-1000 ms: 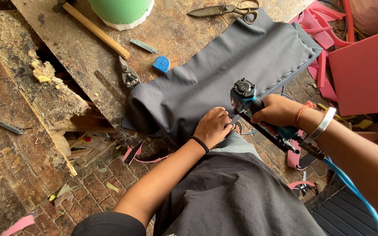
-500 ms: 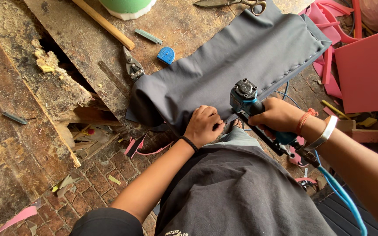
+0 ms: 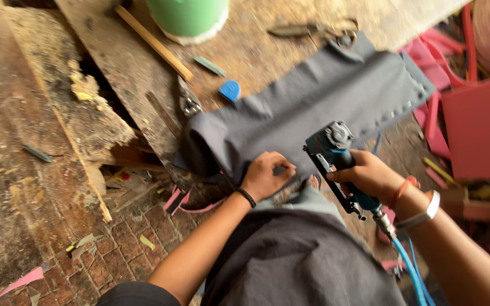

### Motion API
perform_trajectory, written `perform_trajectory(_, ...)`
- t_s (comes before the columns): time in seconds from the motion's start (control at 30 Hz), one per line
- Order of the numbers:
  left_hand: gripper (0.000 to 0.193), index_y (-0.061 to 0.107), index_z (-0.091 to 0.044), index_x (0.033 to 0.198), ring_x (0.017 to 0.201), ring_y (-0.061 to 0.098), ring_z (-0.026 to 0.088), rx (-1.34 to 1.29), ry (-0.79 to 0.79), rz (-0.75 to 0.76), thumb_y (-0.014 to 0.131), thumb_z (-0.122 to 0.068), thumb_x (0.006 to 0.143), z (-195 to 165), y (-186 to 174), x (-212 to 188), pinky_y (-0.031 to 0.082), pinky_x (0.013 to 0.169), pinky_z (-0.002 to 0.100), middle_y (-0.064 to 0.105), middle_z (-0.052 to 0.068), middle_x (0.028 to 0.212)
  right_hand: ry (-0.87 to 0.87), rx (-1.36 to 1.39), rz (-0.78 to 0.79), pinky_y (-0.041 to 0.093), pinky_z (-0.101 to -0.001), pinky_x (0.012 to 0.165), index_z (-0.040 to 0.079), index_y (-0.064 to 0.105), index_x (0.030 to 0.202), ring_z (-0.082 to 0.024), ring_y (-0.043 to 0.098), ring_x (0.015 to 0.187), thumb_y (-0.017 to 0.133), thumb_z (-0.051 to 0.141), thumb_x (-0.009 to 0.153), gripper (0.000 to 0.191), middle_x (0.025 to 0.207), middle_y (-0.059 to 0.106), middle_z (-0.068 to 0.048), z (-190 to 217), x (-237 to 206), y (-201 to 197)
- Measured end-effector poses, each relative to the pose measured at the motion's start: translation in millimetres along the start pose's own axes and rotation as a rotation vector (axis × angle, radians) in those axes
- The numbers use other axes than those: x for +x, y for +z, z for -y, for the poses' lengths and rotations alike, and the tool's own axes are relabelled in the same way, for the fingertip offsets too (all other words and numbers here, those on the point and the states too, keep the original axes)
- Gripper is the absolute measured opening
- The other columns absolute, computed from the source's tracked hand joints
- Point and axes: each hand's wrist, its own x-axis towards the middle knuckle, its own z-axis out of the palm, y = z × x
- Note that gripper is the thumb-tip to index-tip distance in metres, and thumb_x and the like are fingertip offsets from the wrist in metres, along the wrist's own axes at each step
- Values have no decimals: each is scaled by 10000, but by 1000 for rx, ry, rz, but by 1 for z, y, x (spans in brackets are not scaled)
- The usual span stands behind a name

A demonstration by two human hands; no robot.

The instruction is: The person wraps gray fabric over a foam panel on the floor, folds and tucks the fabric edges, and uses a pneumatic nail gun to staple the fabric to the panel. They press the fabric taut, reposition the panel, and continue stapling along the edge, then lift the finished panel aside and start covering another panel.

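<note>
Green bucket (image 3: 188, 17) cut off by top edge. Scissors (image 3: 313, 31) near workbench's far edge blurred. Stapler nose (image 3: 313, 156) tip hidden by grey fabric (image 3: 313, 102). Blue hose (image 3: 406, 272) cut at bottom.
</note>
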Motion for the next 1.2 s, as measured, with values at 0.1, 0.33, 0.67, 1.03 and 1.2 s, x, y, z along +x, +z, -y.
perform_trajectory(0.1, 373, 658, -96, 1216, 967, 745, 276, -179, -123, -32, 762, -239, 889, -28, -6, 30, 592, 835, 382, 735, 95, 1058, -165, 330, -20, 461, -357, 494, -41, 621, 861, -183, 568, 527, 742, 162, 883, 237, 632, 590, -75, 27, 22, 0)
perform_trajectory(0.33, 672, 512, -63, 1471, 867, 727, 381, -36, -46, -320, 741, -177, 849, -74, -58, 74, 582, 718, 428, 739, 155, 968, -421, 898, 80, 446, -344, 551, -20, 606, 1303, -141, 459, 563, 639, 143, 908, 429, 660, 456, -8, 89, 49, 41)
perform_trajectory(0.67, 248, 729, -144, 1149, 928, 749, 286, 393, -354, -167, 675, -198, 913, 53, -142, 96, 596, 805, 426, 780, 80, 1031, -481, 1249, 218, 395, -303, 625, -15, 552, 1359, -104, 419, 625, 652, 196, 921, 497, 693, 395, 42, 66, 83, 32)
perform_trajectory(1.03, 227, 707, -92, 1137, 1306, 522, 351, 1043, -150, 188, 581, -59, 952, 199, -184, 217, 386, 1138, 465, 613, 169, 1316, -380, 1262, 148, 401, -319, 600, -56, 507, 1402, -115, 424, 600, 672, 219, 894, 601, 669, 393, 29, 23, 86, 38)
perform_trajectory(1.2, 106, 725, -86, 997, 1182, 622, 313, 1060, -145, 240, 687, -121, 905, 194, -196, 217, 517, 1018, 422, 663, 121, 1148, -378, 1273, 152, 399, -318, 596, -64, 502, 1412, -116, 428, 596, 674, 223, 893, 618, 674, 397, 25, 10, 85, 37)
